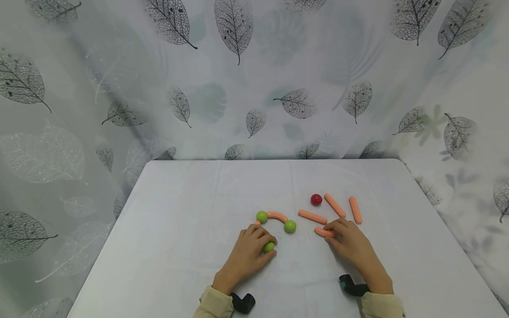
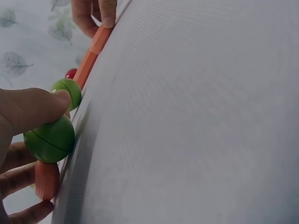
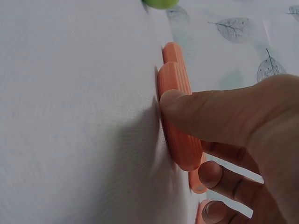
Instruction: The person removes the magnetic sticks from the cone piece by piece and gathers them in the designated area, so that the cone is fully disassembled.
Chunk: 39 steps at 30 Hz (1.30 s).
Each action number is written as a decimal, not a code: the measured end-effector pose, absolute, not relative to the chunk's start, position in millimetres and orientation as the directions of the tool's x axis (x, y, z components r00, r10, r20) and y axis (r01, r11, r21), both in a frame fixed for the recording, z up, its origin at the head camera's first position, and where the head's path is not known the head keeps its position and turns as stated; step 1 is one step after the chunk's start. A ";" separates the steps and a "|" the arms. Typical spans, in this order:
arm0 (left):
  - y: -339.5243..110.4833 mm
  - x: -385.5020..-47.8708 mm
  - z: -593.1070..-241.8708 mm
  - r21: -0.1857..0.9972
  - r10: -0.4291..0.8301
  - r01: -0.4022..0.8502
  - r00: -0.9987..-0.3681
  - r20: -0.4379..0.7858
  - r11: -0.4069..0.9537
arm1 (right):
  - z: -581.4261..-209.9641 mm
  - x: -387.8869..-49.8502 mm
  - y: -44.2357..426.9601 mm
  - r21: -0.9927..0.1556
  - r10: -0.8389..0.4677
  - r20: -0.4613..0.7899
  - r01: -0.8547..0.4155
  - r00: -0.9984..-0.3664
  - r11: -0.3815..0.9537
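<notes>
My left hand (image 1: 245, 254) grips a green ball (image 1: 268, 247) low on the table. In the left wrist view, the thumb lies by the grooved green ball (image 2: 50, 142), whose lower end meets an orange stick (image 2: 46, 181) beside the fingers. Two further green balls, one at the upper left (image 1: 261, 216) and one to the right (image 1: 290, 226), are linked by a curved orange stick (image 1: 277, 216). Over to the right, my right hand (image 1: 351, 243) pinches a ridged orange stick (image 3: 182, 140) close to the tabletop, thumb on its near side.
Beyond the right hand lie loose orange sticks: one slanting (image 1: 312, 217), another (image 1: 335, 205) beside a red ball (image 1: 316, 199), and a third (image 1: 355, 210) farthest right. A white cloth covers the table (image 1: 179, 207). Leaf-printed curtains (image 1: 254, 88) hang behind and at both sides.
</notes>
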<state>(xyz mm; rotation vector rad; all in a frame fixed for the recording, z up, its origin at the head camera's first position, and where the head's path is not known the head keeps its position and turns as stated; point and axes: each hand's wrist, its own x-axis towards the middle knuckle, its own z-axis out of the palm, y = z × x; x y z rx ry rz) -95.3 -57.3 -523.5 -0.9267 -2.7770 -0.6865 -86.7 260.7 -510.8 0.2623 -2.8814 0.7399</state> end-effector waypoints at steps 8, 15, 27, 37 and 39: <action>-60.7 -97.0 -523.7 0.392 0.550 0.599 -0.799 0.241 0.698 | -508.6 -87.2 259.3 -0.526 -0.132 0.218 -0.230 -0.967 0.819; -64.2 -97.5 -524.4 0.402 0.565 0.615 -0.787 0.249 0.679 | -512.2 -83.0 240.8 -0.659 -0.112 0.250 -0.254 -0.962 0.708; -67.1 -97.0 -525.5 0.406 0.600 0.656 -0.751 0.276 0.636 | -524.1 -81.1 204.7 -0.707 -0.252 0.336 -0.420 -0.908 0.569; -63.7 -98.9 -520.6 0.497 0.644 0.655 -0.731 0.226 0.569 | -531.6 -84.3 195.9 -0.695 -0.275 0.290 -0.399 -0.917 0.599; -63.0 -98.8 -519.7 0.512 0.647 0.651 -0.730 0.220 0.560 | -533.1 -84.8 194.3 -0.698 -0.275 0.282 -0.393 -0.919 0.599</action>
